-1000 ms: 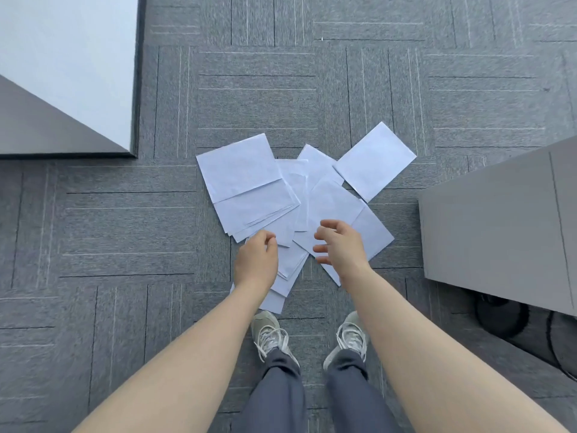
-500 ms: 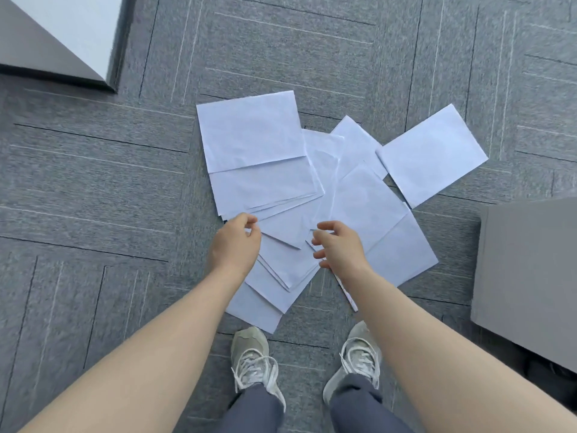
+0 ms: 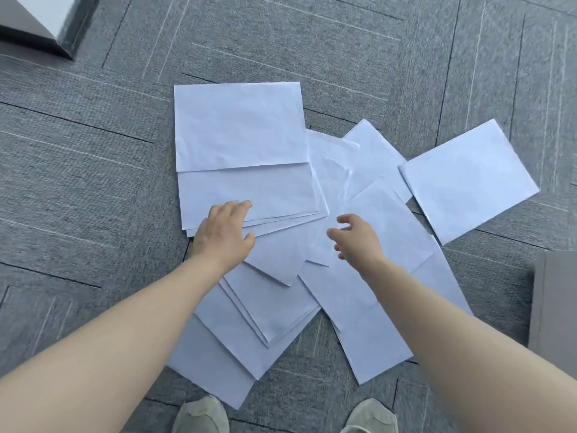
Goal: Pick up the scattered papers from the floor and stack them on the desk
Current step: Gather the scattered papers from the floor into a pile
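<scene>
A: Head view, looking straight down. White papers (image 3: 243, 129) lie fanned and overlapping on grey carpet (image 3: 78, 182). One sheet (image 3: 468, 179) sits a little apart at the right. Two bare arms reach in from the bottom edge.

B: What are the hands doing?

A: The left hand (image 3: 223, 232) lies palm down, fingers loosely spread, at the near left corner of a small overlapping bundle; it looks to rest on the paper, holding nothing. The right hand (image 3: 356, 237) hovers over the middle sheets, fingers wide and curled, also empty. I cannot tell whether it touches the paper.

B: Where is the desk?

A: A grey slab (image 3: 552, 304) at the right edge and a pale corner (image 3: 37, 23) at top left may be furniture; which is the desk, I cannot tell. No paper is on either.

B: What could go wrong?

A: My guess: thin sheets flat on carpet are hard to get a nail under, so a pinch may crease or crumple one. Sweeping the fan together may slide top sheets off the lower ones, and the sheet at the right could be missed.

B: Any change from half a second ago?

A: The papers fill more of the view, so the head has come lower. The left hand has moved from a loose fist beside the bundle to an open palm on it. The right hand has opened wider. The sheets keep the same arrangement.
</scene>
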